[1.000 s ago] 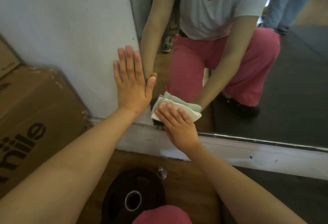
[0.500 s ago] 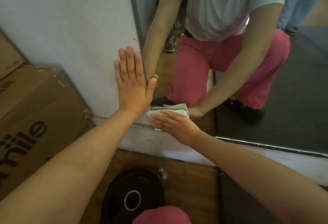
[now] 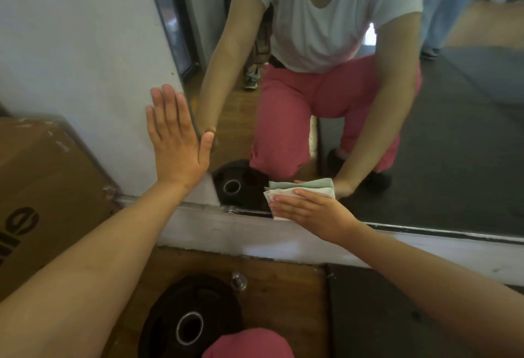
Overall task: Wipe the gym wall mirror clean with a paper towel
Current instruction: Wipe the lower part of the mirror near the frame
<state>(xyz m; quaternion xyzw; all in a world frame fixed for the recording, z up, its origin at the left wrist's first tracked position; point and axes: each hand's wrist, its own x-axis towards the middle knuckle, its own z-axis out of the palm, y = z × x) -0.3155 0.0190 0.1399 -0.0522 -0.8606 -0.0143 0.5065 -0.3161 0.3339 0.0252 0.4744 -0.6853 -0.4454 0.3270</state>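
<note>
Left hand (image 3: 177, 142) lay flat, fingers straight, on the wall (image 3: 85, 45) beside the left edge of the mirror (image 3: 453, 159); right hand (image 3: 309, 210), fingers extended, pressed the folded paper towel (image 3: 300, 191) against the mirror's bottom edge.

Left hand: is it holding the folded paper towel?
No, the left hand lies flat on the white wall; the right hand presses the folded paper towel.
</note>
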